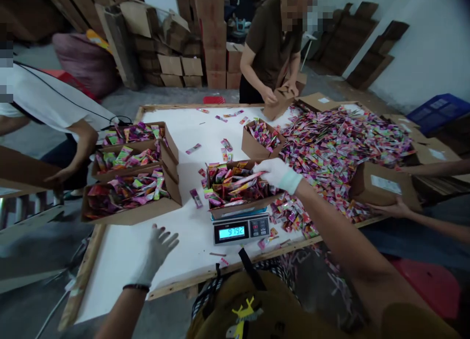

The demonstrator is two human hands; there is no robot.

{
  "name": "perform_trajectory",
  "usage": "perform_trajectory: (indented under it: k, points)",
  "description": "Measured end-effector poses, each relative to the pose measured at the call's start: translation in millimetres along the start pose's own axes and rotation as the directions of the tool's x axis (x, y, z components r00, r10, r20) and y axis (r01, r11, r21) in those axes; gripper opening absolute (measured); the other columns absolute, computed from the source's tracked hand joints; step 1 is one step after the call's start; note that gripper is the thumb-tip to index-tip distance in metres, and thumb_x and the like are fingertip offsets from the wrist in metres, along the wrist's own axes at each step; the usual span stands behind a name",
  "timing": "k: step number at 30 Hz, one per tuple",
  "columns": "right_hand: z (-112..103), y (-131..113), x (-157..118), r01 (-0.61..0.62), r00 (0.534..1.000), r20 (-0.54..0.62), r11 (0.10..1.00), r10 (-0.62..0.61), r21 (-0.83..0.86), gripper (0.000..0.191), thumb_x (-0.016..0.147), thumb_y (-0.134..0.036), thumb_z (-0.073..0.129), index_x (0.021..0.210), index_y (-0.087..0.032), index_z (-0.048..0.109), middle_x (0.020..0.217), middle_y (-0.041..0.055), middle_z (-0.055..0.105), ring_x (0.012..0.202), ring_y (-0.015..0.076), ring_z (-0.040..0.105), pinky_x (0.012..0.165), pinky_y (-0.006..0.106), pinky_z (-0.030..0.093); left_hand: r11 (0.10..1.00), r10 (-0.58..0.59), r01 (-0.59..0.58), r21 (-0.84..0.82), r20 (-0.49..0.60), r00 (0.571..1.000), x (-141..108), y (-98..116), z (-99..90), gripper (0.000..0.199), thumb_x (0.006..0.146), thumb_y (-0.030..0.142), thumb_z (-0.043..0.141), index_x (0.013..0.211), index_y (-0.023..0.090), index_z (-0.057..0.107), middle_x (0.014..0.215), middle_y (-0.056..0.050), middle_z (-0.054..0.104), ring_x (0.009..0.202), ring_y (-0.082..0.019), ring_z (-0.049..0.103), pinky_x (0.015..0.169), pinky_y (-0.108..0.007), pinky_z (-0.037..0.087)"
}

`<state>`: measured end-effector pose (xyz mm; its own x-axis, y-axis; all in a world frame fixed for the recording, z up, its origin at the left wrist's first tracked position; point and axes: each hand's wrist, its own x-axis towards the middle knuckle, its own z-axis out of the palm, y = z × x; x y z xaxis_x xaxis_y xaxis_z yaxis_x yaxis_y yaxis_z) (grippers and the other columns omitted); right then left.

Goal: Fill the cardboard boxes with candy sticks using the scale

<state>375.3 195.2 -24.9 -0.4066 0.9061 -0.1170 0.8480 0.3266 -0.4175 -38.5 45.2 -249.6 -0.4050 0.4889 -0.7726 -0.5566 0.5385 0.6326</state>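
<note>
My right hand, in a white glove, reaches over an open cardboard box full of colourful sachets and pinches a long pink sachet. That box stands on a digital scale, whose lit display reads about 9782. My left hand, also gloved, rests with fingers apart on the white table, near the scale and touching nothing else. A few loose sachets lie on the tabletop beside the box.
A large heap of sachets covers the table's right side. Several filled boxes stand at the left. Co-workers around the table handle cardboard boxes, one opposite and one at right. Stacked cartons stand behind, and a blue crate sits at right.
</note>
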Motion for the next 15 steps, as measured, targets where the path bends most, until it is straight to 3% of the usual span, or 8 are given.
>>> perform_trajectory:
  k: [4,7,9,13,15]
  points:
    - [-43.1,26.3,-36.1,0.06,0.975,-0.22,0.977,-0.013,0.205,0.029,0.082,-0.023,0.066,0.1,-0.017,0.088,0.102,0.0096,0.085,0.099,0.0283,0.079,0.101,0.042,0.062,0.992,-0.127,0.125,-0.033,-0.068,0.989,-6.9,-57.5,-35.3,0.027,0.104,0.048,0.05,0.095,0.023,0.054,0.096,-0.005,0.062,0.079,-0.024,0.072,0.09,-0.049,0.063]
    - [-73.7,53.4,-78.3,-0.003,0.937,-0.336,0.964,0.096,0.266,0.027,0.083,-0.035,0.066,0.095,-0.022,0.086,0.09,0.0085,0.082,0.083,0.0281,0.077,0.086,0.045,0.065,0.988,-0.156,0.152,-0.039,-0.132,0.979,-12.8,-91.8,-54.1,0.02,0.103,0.043,0.053,0.098,0.024,0.054,0.097,-0.004,0.062,0.079,-0.021,0.07,0.097,-0.047,0.061]
    - [-88.4,78.7,-106.8,-0.094,0.897,-0.4,0.965,0.188,0.243,0.027,0.082,-0.038,0.066,0.095,-0.025,0.085,0.093,0.0092,0.082,0.087,0.0307,0.078,0.087,0.049,0.065,0.987,-0.161,0.155,-0.05,-0.165,0.973,-19.6,-109.2,-59.5,0.015,0.1,0.041,0.056,0.099,0.027,0.054,0.098,-0.002,0.062,0.083,-0.022,0.07,0.105,-0.049,0.057]
    - [-93.3,136.3,-141.6,-0.392,0.833,-0.387,0.915,0.397,0.095,0.029,0.075,-0.034,0.07,0.099,-0.024,0.083,0.102,0.0156,0.081,0.102,0.0408,0.077,0.097,0.061,0.06,0.981,-0.189,0.18,-0.066,-0.185,0.964,-29.5,-127.4,-56.9,0.014,0.093,0.041,0.06,0.1,0.031,0.053,0.099,-0.003,0.062,0.106,-0.032,0.072,0.112,-0.056,0.054]
    - [-84.4,152.1,-142.4,-0.423,0.823,-0.413,0.906,0.39,0.014,0.037,0.073,-0.032,0.077,0.109,-0.022,0.083,0.107,0.0211,0.08,0.107,0.0431,0.076,0.097,0.059,0.059,0.979,-0.201,0.195,-0.05,-0.173,0.964,-28.5,-128.6,-52.7,0.016,0.092,0.04,0.061,0.101,0.03,0.054,0.101,-0.005,0.062,0.11,-0.032,0.072,0.113,-0.057,0.053]
